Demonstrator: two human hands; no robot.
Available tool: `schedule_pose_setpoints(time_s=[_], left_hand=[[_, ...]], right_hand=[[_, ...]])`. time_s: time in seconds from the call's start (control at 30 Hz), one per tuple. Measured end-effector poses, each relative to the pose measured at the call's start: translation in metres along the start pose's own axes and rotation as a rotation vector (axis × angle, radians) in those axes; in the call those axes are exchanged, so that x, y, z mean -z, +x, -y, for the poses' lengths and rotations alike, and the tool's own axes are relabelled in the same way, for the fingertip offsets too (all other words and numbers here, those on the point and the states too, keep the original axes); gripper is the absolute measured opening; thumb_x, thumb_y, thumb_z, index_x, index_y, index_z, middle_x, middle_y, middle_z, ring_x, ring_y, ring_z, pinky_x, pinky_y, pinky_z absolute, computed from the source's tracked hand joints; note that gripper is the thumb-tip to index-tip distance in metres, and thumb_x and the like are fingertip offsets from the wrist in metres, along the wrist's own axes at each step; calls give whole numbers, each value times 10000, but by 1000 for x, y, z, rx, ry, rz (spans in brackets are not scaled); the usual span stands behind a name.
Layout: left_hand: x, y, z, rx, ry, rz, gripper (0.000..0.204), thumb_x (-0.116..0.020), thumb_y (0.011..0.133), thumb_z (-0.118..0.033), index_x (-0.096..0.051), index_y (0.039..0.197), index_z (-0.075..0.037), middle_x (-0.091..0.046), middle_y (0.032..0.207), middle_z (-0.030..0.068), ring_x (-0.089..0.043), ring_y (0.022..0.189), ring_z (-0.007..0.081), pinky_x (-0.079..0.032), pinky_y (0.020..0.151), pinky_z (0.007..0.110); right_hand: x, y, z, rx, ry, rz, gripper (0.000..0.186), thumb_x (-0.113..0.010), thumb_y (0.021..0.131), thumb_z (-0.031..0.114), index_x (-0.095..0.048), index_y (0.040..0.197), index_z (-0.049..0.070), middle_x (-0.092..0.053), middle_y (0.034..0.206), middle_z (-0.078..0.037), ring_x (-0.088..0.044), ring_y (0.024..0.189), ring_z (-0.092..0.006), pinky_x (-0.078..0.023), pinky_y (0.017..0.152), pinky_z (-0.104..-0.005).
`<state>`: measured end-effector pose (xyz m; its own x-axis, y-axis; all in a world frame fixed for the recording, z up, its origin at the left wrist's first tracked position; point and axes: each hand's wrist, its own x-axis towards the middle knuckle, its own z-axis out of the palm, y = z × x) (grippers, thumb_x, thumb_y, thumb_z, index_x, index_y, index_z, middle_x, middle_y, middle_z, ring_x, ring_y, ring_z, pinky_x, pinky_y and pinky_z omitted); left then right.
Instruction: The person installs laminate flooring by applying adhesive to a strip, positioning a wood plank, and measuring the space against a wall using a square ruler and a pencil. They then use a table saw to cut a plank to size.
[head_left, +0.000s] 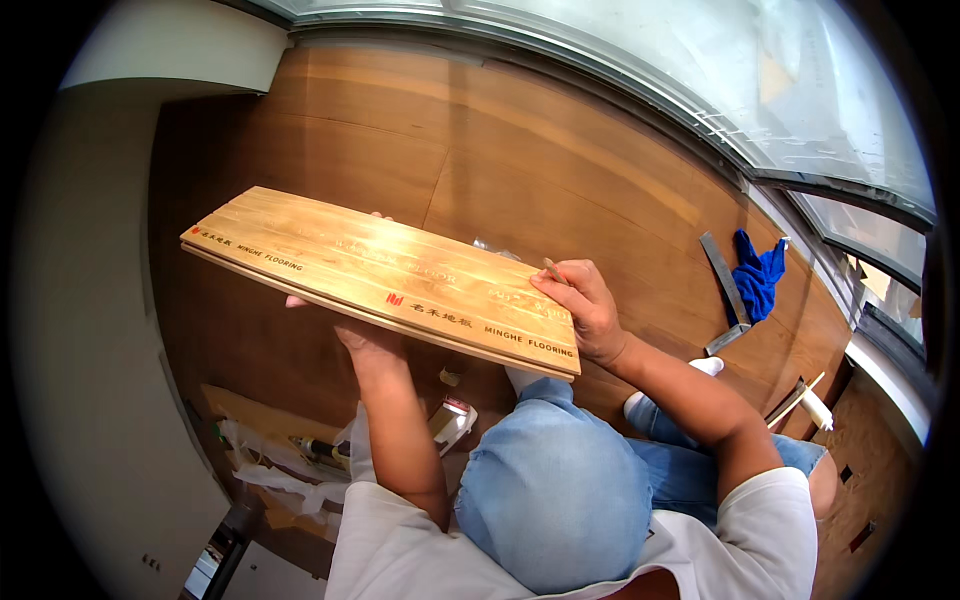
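A short, light-wood floorboard (380, 265) is held up in front of me, tilted, with printed marks on its long near edge. Beneath its left half, my left hand (368, 338) supports it; the thumb shows at the near edge and fingertips at the far edge, the palm being hidden by the board. At the right end, my right hand (592, 312) grips the board, thumb bent over the top. A thin brown stick like a pencil (553, 271) sticks out between that hand's fingers.
Brown wood flooring (380, 120) stretches to a glazed frame (640, 60). On the right lie a metal square (727, 280), a blue cloth (758, 275) and a white tube (816, 410). A power tool (322, 450), plastic sheeting (285, 485) and a white-and-red device (453, 424) are lower left.
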<state>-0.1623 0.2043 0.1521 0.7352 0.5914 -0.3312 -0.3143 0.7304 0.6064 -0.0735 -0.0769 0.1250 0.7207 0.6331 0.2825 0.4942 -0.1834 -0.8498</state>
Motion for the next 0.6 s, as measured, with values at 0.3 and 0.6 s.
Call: schedule_pose_setpoints(time_s=[0.3, 0.6], left_hand=[[36, 95, 14, -98, 93, -188, 341, -690, 1013, -165, -548, 1300, -48, -633, 1286, 79, -626, 1158, 240, -529, 1029, 441], [76, 262, 18, -128, 438, -351, 241, -681, 1022, -190, -553, 1146, -27, -668, 1125, 99, -675, 996, 220, -561, 848, 419]], right_hand=[[-61, 43, -19, -646, 323, -501, 570, -814, 935, 245, -569, 1347, -63, -590, 1027, -27, -514, 915, -125, -469, 849, -276], [-122, 128, -76, -687, 237, -508, 642, -797, 944, 267, -537, 1398, -105, -608, 1044, -79, -550, 920, -172, -478, 862, -308]])
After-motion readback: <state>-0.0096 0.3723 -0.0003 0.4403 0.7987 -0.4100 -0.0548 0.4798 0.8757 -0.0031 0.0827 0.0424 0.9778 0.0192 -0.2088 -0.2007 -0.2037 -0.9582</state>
